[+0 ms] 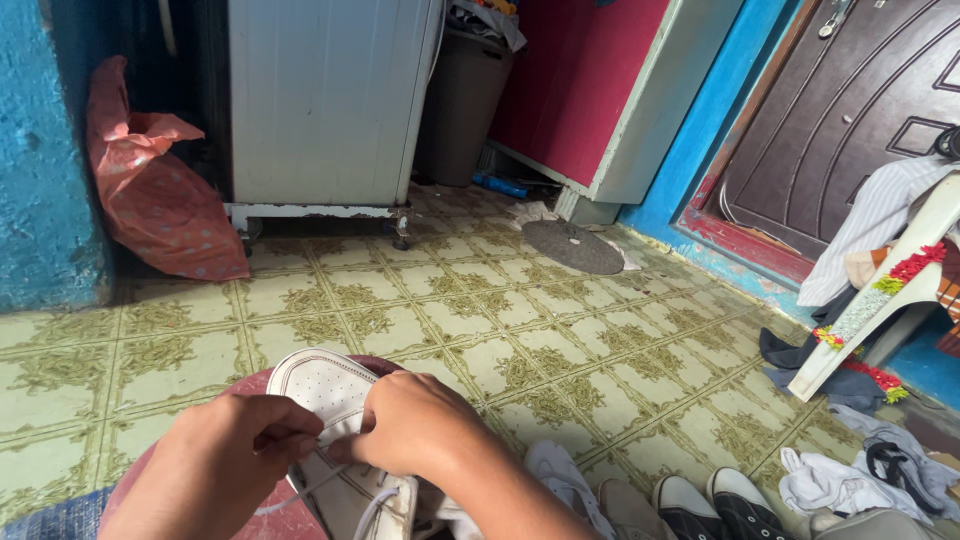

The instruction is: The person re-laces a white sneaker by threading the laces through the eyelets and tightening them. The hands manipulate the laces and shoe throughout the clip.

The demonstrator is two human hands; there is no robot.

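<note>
Head view, lower left of the frame: our left hand [225,460] and right hand [415,425] both pinch the lace [315,487] of a white sneaker [335,395] over a maroon tub [275,520].

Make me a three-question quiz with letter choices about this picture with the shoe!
1. Where is the white shoe?
A. on a red round tub
B. on a chair
C. in the bin

2. What colour is the bag by the blue wall?
A. green
B. orange-pink
C. black

3. What are the left hand and right hand doing?
A. resting flat
B. pinching the shoe's lace
C. waving

Answers: 1 A, the red rim curves under it. 2 B, it leans there. 3 B, both sets of fingers meet at the laces.
</note>
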